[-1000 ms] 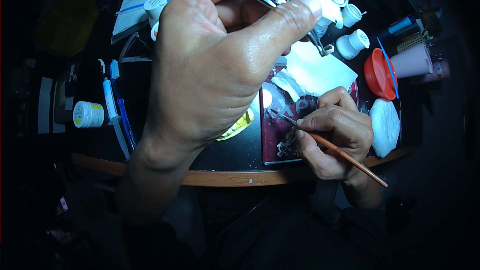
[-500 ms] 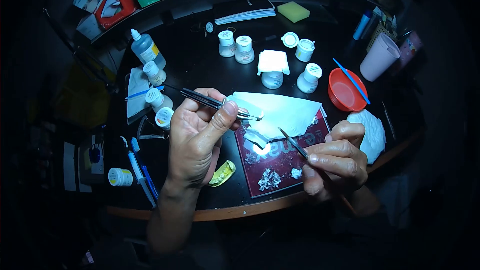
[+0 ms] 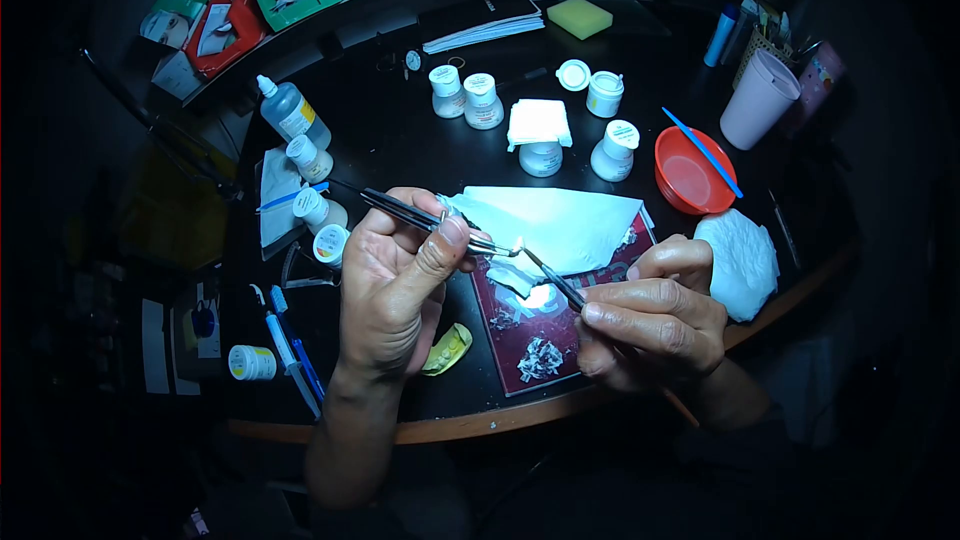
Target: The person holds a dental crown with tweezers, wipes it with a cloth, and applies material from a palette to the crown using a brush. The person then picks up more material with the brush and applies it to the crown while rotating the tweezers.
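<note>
Pinched in my left hand [image 3: 405, 275] are dark tweezers [image 3: 410, 215], angled down to the right. Their tips hold a tiny pale piece [image 3: 518, 246], too small to make out well. My right hand [image 3: 655, 315] is closed on a thin dark brush [image 3: 556, 282], whose tip is beside that piece; whether they touch is unclear. Under both tips lie a white tissue [image 3: 570, 225] and a dark red pad [image 3: 505, 340] with a crumpled scrap [image 3: 540, 359] on it. A yellow tooth model [image 3: 447, 349] rests just right of my left wrist.
Several capped jars, one a covered jar [image 3: 541, 158], stand behind the tissue. A red bowl [image 3: 692, 175] with a blue stick, a pink cup [image 3: 760, 100] and wadded white tissue [image 3: 738, 265] are at right. A dropper bottle [image 3: 296, 115] and blue-handled brushes [image 3: 293, 350] are at left.
My right hand has moved left and slightly up, bringing the brush tip from below right to beside the small piece. My left hand has shifted slightly downward, still holding the tweezers.
</note>
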A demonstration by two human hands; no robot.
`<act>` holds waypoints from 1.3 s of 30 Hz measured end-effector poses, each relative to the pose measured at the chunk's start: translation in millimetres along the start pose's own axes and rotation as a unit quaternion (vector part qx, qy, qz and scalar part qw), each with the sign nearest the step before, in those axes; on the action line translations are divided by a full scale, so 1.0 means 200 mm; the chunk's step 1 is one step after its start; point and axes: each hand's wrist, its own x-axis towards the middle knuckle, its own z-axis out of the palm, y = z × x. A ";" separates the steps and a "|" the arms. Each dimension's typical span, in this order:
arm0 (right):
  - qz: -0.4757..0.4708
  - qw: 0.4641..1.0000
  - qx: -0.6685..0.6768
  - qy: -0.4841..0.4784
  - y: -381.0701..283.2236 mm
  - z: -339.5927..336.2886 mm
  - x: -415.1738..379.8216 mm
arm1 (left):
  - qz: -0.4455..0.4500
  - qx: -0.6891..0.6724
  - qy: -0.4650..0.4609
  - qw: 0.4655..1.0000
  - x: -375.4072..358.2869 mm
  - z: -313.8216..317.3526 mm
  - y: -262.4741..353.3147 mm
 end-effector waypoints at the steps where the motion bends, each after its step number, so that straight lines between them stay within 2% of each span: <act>1: 0.000 1.000 0.000 -0.001 0.00 0.00 0.00 | -0.001 0.000 0.000 1.000 0.00 0.00 0.00; 39: -0.005 1.000 -0.019 -0.010 -0.01 0.01 0.00 | 0.002 -0.015 0.009 1.000 0.00 -0.01 0.00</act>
